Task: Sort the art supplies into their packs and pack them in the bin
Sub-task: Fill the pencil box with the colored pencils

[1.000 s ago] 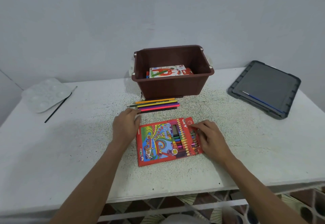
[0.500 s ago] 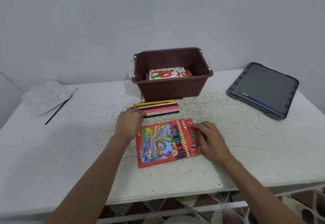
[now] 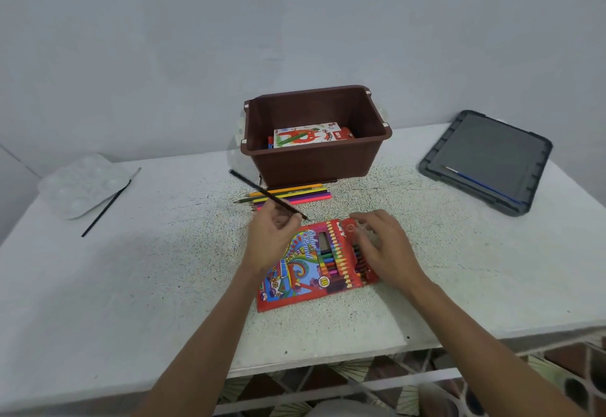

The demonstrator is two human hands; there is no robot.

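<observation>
A red colour pencil pack [image 3: 305,272] lies flat on the table in front of me, with pencils showing in its window. My left hand [image 3: 272,236] holds a black pencil [image 3: 255,189] lifted above the table, its far end pointing up and left. My right hand [image 3: 382,246] rests on the pack's right end with fingers bent over it. Several loose colour pencils [image 3: 292,195] lie in a row between the pack and the brown bin [image 3: 314,162]. Inside the bin lies a white and red pack [image 3: 308,136].
A white paint palette [image 3: 82,184] and a thin black brush [image 3: 105,208] lie at the table's far left. A dark grey bin lid [image 3: 488,157] with a blue brush [image 3: 478,184] on it sits at the far right. The table's front edge is close below the pack.
My left hand has taken the black pencil from the row and lifted it toward the pack. My right hand stays on the pack's right end.
</observation>
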